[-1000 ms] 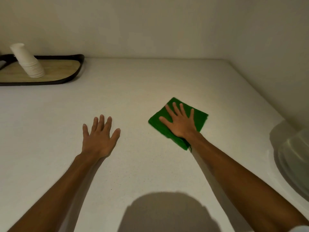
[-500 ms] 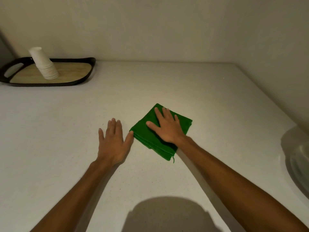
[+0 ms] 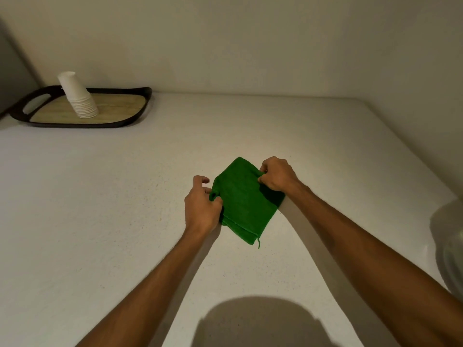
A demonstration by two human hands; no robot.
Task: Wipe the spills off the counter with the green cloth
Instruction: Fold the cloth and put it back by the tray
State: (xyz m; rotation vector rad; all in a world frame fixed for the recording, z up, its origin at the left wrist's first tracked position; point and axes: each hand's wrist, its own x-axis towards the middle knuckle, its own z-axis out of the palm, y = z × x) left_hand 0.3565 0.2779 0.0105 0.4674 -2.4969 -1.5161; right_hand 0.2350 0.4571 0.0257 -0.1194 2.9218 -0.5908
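Observation:
A folded green cloth (image 3: 241,199) lies on the white speckled counter (image 3: 125,201) near its middle. My left hand (image 3: 201,206) pinches the cloth's left corner between thumb and fingers. My right hand (image 3: 276,174) grips the cloth's right upper edge, fingers curled over the fabric. The cloth's near corner rests on the counter, with a loose thread hanging from it. No spill shows clearly on the surface.
A black-rimmed tray (image 3: 120,122) with a wooden base sits at the back left, holding a leaning stack of white paper cups (image 3: 77,96). A pale rounded container (image 3: 451,246) stands at the right edge. Walls close off the back and right.
Both hands were flat, the right pressing and sliding the cloth leftward. Now both hands have closed on the cloth's edges, pinching it from either side.

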